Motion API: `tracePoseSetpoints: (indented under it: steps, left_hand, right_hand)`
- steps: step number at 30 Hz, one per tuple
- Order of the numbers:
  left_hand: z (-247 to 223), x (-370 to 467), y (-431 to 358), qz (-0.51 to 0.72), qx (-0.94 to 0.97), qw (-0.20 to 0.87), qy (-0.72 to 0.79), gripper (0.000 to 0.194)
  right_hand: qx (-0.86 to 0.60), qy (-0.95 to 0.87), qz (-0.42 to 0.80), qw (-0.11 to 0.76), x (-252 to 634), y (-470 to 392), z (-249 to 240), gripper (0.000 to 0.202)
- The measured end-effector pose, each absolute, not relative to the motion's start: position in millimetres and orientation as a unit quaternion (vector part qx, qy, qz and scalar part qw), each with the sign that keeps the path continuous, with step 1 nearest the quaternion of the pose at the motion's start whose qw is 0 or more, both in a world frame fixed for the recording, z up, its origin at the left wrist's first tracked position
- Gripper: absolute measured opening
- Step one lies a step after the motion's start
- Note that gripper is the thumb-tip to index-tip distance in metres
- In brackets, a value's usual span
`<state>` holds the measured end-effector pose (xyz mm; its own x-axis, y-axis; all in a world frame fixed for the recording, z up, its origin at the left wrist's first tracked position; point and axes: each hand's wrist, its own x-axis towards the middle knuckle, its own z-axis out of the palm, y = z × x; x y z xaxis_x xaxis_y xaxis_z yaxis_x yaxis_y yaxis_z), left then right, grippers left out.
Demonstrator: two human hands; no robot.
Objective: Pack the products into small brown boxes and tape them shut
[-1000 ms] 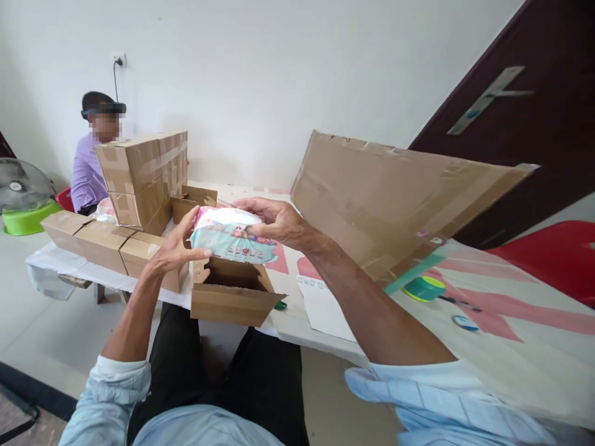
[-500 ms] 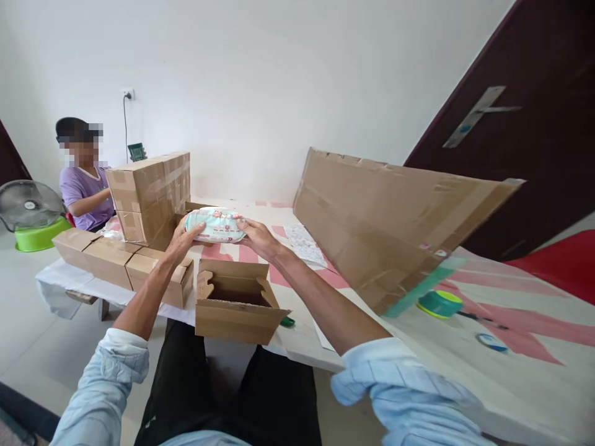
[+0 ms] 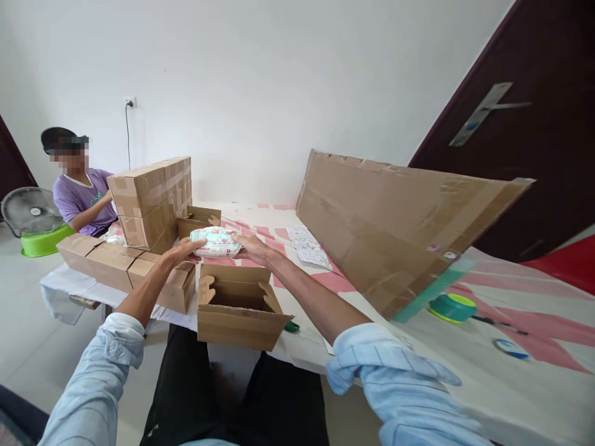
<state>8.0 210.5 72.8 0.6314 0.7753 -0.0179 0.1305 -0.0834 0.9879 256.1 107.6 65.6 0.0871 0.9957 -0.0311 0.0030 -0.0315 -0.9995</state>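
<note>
A plastic-wrapped packet, pale teal and white with small print, is held level above the table. My left hand grips its left end with the thumb on top. At its right end my right hand has hold of it. Just below and nearer to me, an open cardboard box stands at the table's front edge with its flaps up. Its inside is dark, and no contents can be made out. Another open box is behind the packet, beside the stacked boxes.
Stacked taped boxes and a row of long boxes are on the left. A large cardboard sheet leans at the right, near a tape roll. A person in purple sits at the far left.
Both hands have lowered the packet slightly towards the open box. The box behind now shows more. The seated person's head and arm have shifted, and the view has moved a little.
</note>
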Motion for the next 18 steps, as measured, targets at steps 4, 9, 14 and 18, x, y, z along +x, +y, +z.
tracePoseSetpoints:
  steps: [4,9,14,18]
  left_hand:
    - [110.8,11.7,209.8,0.315,0.706,0.574,0.27,0.069]
    - [165.6,15.2,218.7,0.353,0.782,0.489,0.16,0.09]
    - [191.0,19.4,236.5,0.292,0.857,0.345,0.247,0.128]
    - [172.6,42.5,249.4,0.131,0.937,0.214,0.245,0.121]
  right_hand:
    - [-0.47,-0.538,0.397,0.576,268.8,110.6,84.0,0.072]
    - [-0.436,-0.573,0.296,0.628,288.6,115.9,117.1,0.116]
    - [-0.432,-0.586,0.277,0.626,287.8,122.2,112.5,0.096]
    - [-0.45,-0.593,0.287,0.603,275.0,128.0,80.6,0.082]
